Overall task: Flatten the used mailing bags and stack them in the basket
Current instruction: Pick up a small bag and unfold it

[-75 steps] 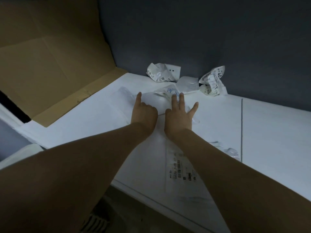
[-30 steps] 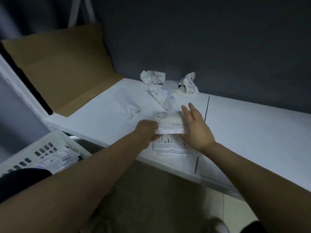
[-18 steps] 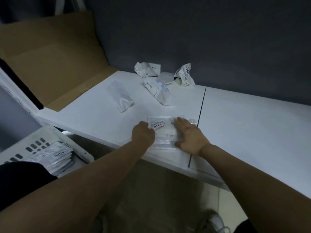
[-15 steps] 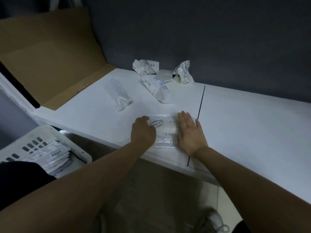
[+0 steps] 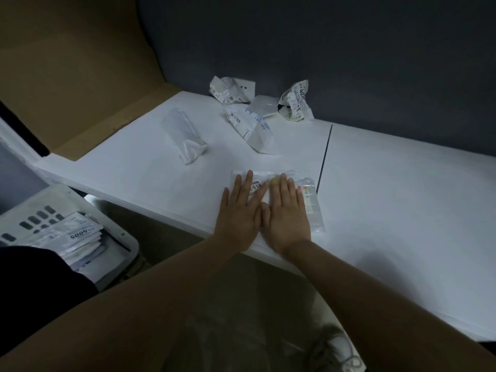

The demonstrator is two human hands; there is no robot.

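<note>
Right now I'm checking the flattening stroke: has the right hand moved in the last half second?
Yes. The right hand slid left, away from the table seam, and now touches the left hand on the bag.

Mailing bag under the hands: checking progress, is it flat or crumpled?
Flat: the mailing bag lies spread on the white table, left hand and right hand pressing it with straight fingers.

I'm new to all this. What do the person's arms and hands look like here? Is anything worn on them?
Both are bare. The left hand and right hand have no gloves, and I see no rings. The left forearm and right forearm show no sleeves, watch or bracelet as far as the frame reaches. The light is dim, so small marks would not show.
</note>
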